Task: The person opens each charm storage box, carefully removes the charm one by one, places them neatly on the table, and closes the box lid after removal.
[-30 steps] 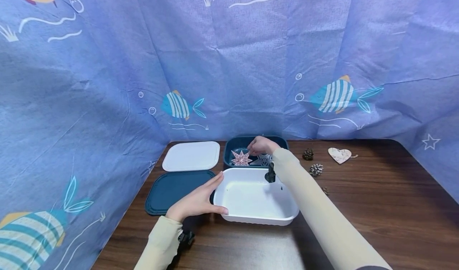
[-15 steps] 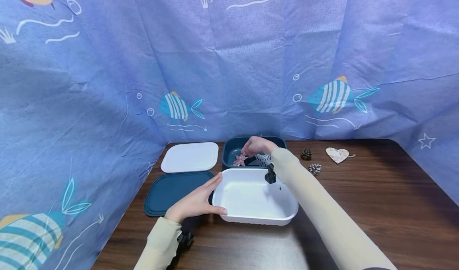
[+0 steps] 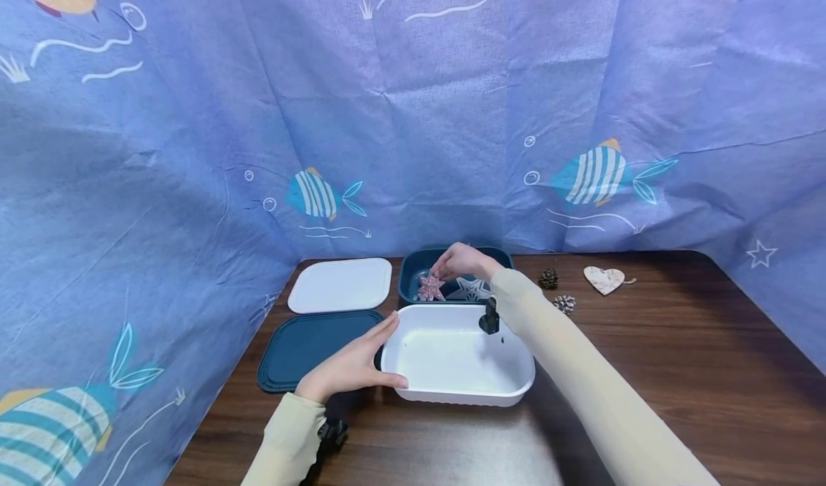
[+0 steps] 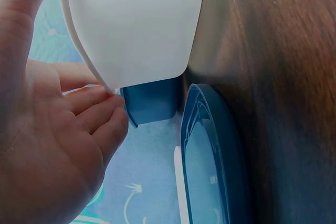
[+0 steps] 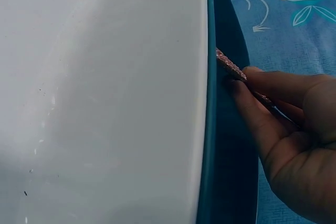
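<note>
My right hand (image 3: 459,261) reaches into the dark blue container (image 3: 413,264) at the back of the table. Its thumb and fingers pinch a glittery pink star (image 3: 430,286), seen edge-on as a thin sparkling strip in the right wrist view. A white star with cut-outs (image 3: 473,289) lies in the same container, right of the pink one. My left hand (image 3: 351,364) holds the left end of a white container (image 3: 458,357), thumb at the near corner and fingers at the far corner. In the left wrist view the fingertips (image 4: 116,101) meet its rim.
Left of the containers lie a white lid (image 3: 340,285) and a dark blue lid (image 3: 319,346). Beyond my right forearm are a brown pine cone (image 3: 548,279), a white-tipped pine cone (image 3: 564,304) and a patterned heart (image 3: 605,279). A fish-print curtain (image 3: 426,149) hangs behind the table.
The right hand has shifted slightly left within the blue container, and the pink star has turned and tilted. My left hand stays on the white container.
</note>
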Motion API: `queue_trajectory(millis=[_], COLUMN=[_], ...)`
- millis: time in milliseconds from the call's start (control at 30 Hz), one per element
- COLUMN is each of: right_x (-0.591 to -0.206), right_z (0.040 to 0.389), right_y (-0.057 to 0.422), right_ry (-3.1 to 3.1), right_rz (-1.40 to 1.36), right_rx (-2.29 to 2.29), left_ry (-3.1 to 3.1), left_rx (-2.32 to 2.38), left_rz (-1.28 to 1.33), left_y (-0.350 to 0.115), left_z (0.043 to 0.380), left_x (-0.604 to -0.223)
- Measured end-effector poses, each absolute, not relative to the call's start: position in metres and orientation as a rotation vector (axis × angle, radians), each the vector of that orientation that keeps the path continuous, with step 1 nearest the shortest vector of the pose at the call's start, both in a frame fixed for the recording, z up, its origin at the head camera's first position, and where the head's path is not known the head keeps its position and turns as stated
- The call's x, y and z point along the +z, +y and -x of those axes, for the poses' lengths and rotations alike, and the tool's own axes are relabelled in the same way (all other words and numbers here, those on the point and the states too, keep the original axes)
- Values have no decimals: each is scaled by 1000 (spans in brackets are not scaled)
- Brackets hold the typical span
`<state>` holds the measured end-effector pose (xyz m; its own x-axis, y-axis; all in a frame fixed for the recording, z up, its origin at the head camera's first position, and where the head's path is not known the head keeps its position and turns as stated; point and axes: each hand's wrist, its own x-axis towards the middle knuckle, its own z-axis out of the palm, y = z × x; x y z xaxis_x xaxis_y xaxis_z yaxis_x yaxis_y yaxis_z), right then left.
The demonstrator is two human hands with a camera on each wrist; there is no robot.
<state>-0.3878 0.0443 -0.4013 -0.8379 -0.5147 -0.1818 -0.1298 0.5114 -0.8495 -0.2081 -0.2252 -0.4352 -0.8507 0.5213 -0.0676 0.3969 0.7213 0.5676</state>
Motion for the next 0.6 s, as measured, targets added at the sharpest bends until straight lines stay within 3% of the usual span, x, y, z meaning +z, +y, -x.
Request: queue_trajectory(millis=[600], right_x=[-381], right_z=[393], right_y=[87], right_ry=[2321], right_rz=[456], right_rx=[-1566], left_ry=[2701], left_rx=[819], left_rz=[-716], left_y=[-224], left_z=[207], left_x=[-434])
